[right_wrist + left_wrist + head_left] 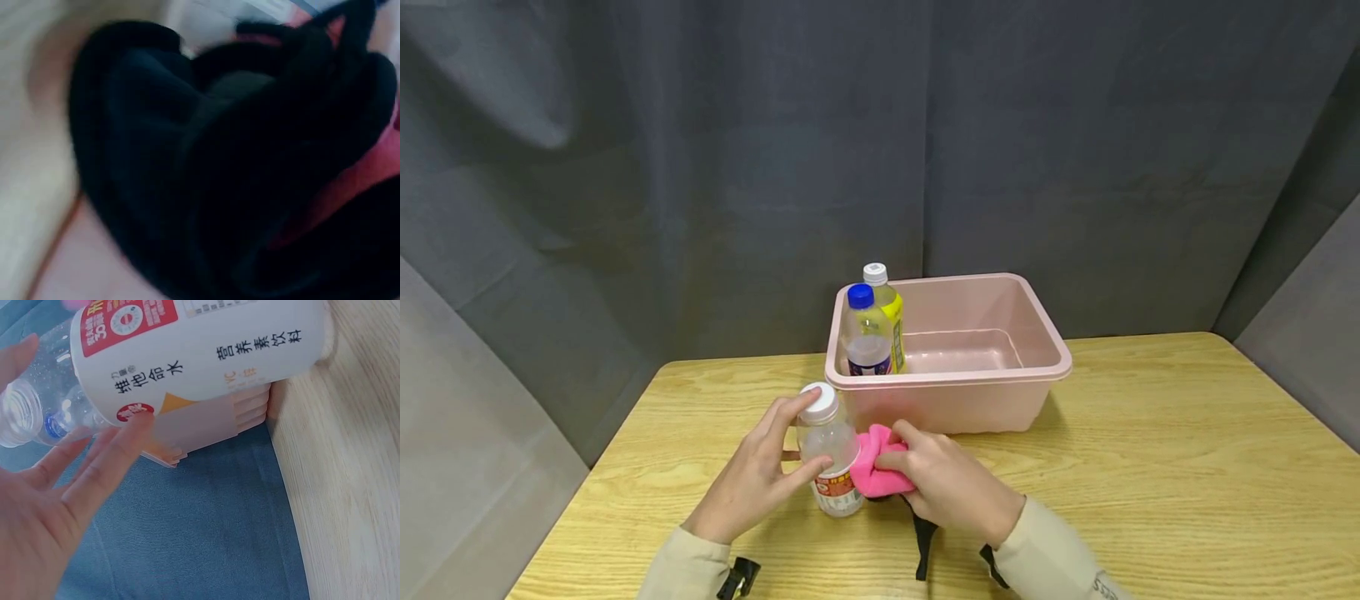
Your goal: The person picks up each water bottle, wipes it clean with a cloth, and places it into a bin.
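Observation:
A clear plastic bottle [831,437] with a white cap stands near the front of the pink bin. My left hand [756,479] holds it, index finger on the cap and thumb against the side. Seen from the left wrist, the bottle's white and red label [206,353] is large, with fingers [103,478] lying along it. My right hand [951,479] grips a bunched pink cloth [874,467] at the bottle's right side. A black strap [924,537] hangs below the cloth. Dark fabric [231,156] fills most of the right wrist view and hides the fingers.
Behind the hands sits the pink bin [947,406] on a wooden table [1187,467]. At the bin's left end are a blue-capped bottle [867,333] and a yellow-labelled bottle [892,308] with a white cap. A dark grey curtain [775,167] rises along the table's back edge.

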`<action>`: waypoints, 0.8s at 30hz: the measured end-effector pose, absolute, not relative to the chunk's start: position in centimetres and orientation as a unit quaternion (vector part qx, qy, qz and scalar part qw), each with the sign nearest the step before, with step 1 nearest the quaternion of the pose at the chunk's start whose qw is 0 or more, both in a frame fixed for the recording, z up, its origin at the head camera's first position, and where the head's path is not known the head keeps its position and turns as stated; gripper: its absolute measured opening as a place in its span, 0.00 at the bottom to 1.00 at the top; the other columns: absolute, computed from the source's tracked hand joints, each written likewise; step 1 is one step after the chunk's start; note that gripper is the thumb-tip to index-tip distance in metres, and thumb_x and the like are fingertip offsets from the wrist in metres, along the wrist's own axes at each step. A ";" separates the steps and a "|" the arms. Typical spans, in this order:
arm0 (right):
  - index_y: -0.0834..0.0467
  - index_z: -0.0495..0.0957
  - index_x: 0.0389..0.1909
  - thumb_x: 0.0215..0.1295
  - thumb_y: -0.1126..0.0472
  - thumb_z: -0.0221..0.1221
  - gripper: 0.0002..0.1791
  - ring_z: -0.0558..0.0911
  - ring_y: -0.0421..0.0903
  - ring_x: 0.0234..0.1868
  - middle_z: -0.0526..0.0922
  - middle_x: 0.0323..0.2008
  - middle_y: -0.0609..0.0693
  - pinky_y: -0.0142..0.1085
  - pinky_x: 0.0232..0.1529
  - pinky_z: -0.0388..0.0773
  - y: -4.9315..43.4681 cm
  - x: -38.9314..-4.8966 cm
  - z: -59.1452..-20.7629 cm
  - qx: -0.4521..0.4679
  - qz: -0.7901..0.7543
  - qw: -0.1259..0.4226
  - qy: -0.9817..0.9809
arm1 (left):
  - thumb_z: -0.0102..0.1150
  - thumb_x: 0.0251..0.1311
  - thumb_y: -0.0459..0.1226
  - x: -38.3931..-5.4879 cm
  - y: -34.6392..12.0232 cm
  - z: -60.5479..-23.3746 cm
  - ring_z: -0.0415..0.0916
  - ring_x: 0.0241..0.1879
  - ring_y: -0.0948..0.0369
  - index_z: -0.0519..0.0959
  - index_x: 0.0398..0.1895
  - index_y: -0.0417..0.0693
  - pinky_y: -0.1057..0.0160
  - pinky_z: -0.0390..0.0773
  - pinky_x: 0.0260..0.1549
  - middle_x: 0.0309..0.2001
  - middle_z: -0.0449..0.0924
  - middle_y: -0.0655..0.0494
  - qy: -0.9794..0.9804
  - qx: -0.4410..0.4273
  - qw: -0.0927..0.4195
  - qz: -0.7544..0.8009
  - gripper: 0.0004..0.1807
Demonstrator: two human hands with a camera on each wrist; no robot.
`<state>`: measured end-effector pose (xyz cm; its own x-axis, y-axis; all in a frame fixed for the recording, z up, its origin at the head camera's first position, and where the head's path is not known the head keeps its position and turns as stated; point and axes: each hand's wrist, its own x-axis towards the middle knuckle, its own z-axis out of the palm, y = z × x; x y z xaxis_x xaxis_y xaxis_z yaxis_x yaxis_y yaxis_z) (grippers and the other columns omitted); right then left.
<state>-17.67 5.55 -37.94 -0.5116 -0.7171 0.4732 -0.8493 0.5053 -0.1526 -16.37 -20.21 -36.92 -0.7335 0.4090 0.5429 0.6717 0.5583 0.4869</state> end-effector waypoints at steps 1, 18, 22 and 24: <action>0.53 0.86 0.39 0.46 0.75 0.72 0.19 0.78 0.43 0.32 0.76 0.39 0.50 0.35 0.35 0.82 5.5 -17.7 -38.3 0.464 0.171 0.154 -0.855 | 0.75 0.55 0.29 -16.4 -20.2 -36.9 0.77 0.50 0.51 0.62 0.73 0.50 0.67 0.85 0.34 0.56 0.73 0.47 -0.862 -0.314 0.187 -0.352 0.44; 0.53 0.85 0.41 0.47 0.75 0.72 0.21 0.78 0.44 0.35 0.75 0.41 0.50 0.34 0.39 0.83 5.6 -17.8 -37.5 0.466 0.217 0.240 -0.824 | 0.73 0.55 0.27 -16.3 -20.2 -37.0 0.78 0.50 0.49 0.61 0.73 0.51 0.66 0.86 0.33 0.55 0.73 0.48 -0.861 -0.317 0.195 -0.346 0.44; 0.56 0.85 0.44 0.48 0.79 0.69 0.23 0.81 0.48 0.42 0.78 0.48 0.54 0.38 0.44 0.85 5.5 -17.5 -36.5 0.455 0.279 0.289 -0.795 | 0.73 0.55 0.26 -16.3 -20.2 -37.0 0.78 0.49 0.48 0.61 0.73 0.51 0.70 0.84 0.34 0.55 0.73 0.47 -0.860 -0.320 0.200 -0.343 0.44; 0.57 0.85 0.45 0.49 0.80 0.69 0.23 0.82 0.50 0.45 0.78 0.50 0.56 0.41 0.46 0.85 5.4 -17.4 -36.3 0.452 0.309 0.313 -0.776 | 0.73 0.55 0.25 -16.4 -20.2 -37.0 0.78 0.49 0.48 0.61 0.73 0.51 0.69 0.85 0.34 0.55 0.73 0.47 -0.859 -0.322 0.199 -0.345 0.44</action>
<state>-17.39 5.45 -36.28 -0.3961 -0.5085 0.7646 -0.8947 0.4008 -0.1969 -16.36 -20.18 -36.98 -0.7131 0.4158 0.5644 0.6906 0.5550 0.4637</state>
